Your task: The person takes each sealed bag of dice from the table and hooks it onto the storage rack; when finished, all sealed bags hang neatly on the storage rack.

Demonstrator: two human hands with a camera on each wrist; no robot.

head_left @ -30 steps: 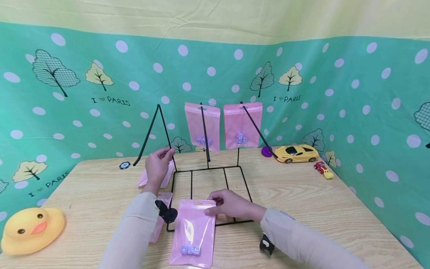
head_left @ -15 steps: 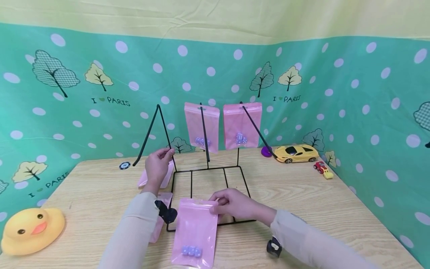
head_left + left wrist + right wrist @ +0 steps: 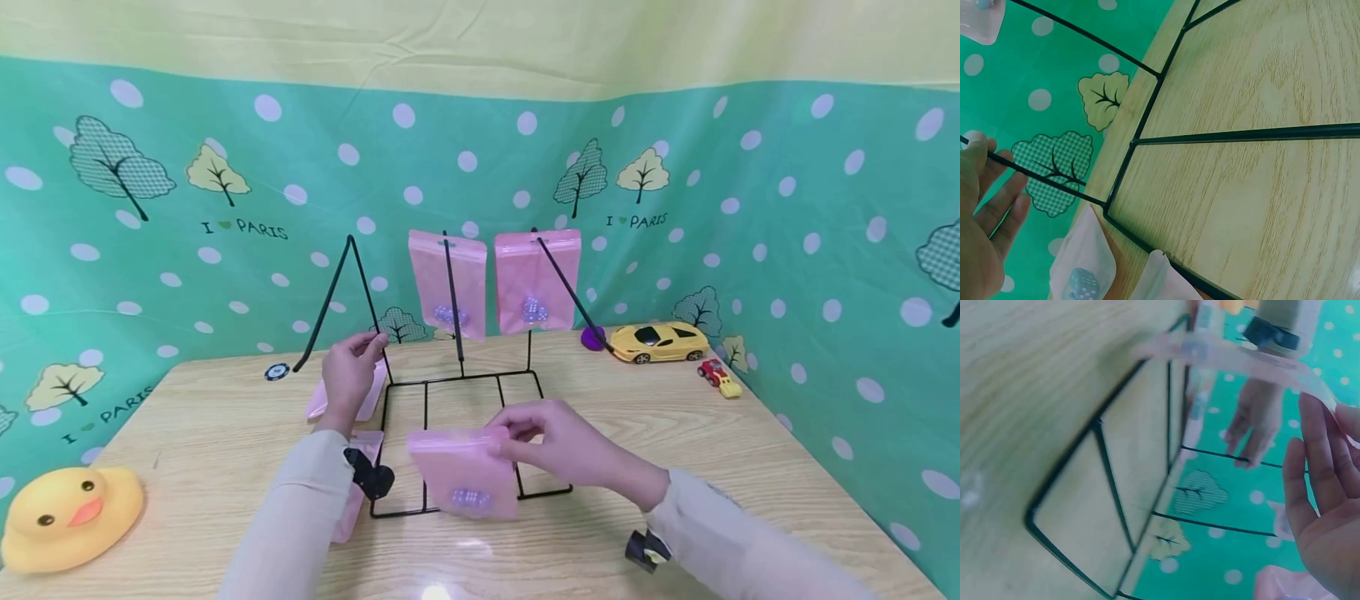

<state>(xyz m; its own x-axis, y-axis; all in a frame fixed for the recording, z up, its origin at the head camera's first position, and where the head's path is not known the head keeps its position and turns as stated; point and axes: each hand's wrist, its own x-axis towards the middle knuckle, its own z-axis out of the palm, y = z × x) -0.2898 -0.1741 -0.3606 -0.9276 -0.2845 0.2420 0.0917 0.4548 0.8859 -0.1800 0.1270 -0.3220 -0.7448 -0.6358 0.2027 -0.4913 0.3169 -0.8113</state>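
Right grip (image 3: pixel 558 443) is pinching a pink dice bag (image 3: pixel 457 467) at its upper corner; left grip (image 3: pixel 349 375) is holding the black rack (image 3: pixel 442 380).

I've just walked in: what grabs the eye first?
Probably the big yellow duck figure at the left front of the wooden table. Next, two translucent pink plastic pouches hanging from the central black wire rack, lilac dice inside; a similar pouch is in the person's right hand, in front of them.

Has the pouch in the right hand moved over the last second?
Yes: in the head view, the pink pouch held by the right hand has shifted up and slightly right, judged against the black rack's base.
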